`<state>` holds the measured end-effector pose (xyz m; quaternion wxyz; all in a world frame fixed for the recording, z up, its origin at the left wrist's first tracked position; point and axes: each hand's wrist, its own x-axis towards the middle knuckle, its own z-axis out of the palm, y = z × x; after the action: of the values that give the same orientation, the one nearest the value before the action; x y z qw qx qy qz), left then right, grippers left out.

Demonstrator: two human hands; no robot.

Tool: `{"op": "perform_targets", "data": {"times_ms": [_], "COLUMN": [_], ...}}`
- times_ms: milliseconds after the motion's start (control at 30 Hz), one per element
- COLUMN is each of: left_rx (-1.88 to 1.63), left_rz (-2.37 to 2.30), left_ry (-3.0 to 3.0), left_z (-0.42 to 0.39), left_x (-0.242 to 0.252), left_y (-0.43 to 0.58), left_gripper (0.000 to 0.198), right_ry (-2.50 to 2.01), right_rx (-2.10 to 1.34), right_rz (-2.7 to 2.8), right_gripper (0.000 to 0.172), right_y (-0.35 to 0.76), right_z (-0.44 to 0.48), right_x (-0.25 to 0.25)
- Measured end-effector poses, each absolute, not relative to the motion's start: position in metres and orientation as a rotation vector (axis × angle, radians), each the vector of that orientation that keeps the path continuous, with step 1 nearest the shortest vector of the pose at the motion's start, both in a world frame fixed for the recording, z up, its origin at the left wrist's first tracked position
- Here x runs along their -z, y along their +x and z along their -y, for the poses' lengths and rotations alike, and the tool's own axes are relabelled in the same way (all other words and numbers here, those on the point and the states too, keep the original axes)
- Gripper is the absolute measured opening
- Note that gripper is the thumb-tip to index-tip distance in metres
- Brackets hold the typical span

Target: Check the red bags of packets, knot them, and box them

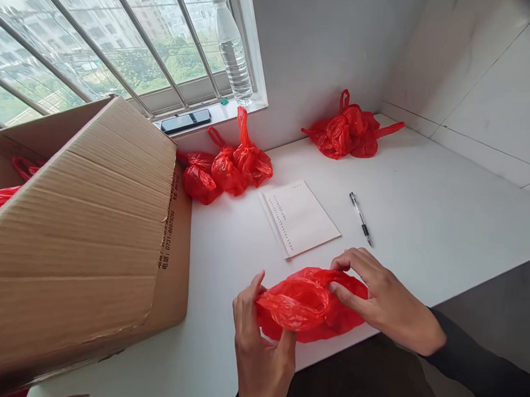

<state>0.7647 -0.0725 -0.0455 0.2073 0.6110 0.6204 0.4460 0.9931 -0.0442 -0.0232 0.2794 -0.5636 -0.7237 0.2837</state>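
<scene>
A red plastic bag is held near the front edge of the white table, its mouth partly open and facing up. My left hand grips the bag's left side, thumb at the near rim and fingers behind. On the other side, my right hand pinches the rim between thumb and fingers. What the bag contains is hidden. Just beyond it lie a sheet of paper with handwriting and a black-and-clear pen.
A large cardboard box with red bags inside stands at the left. Knotted red bags sit along the wall, and another red bundle lies farther right. On the windowsill are a phone and a water bottle.
</scene>
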Motion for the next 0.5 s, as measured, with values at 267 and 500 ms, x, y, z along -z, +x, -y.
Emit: {"op": "perform_targets", "data": {"times_ms": [267, 500], "left_rx": [-1.395, -1.602], "left_rz": [-1.730, -1.513], "left_ry": [1.171, 1.006], "left_z": [0.079, 0.087], "left_x": [0.028, 0.005], "left_y": [0.749, 0.778], "left_gripper": [0.026, 0.031], "right_ry": [-1.746, -1.541], "right_rx": [-0.901, -0.557], "right_rz": [1.490, 1.538], "right_gripper": [0.026, 0.020], "right_y": [1.011, 1.006], "right_z": [0.050, 0.072], "right_x": [0.010, 0.005]}}
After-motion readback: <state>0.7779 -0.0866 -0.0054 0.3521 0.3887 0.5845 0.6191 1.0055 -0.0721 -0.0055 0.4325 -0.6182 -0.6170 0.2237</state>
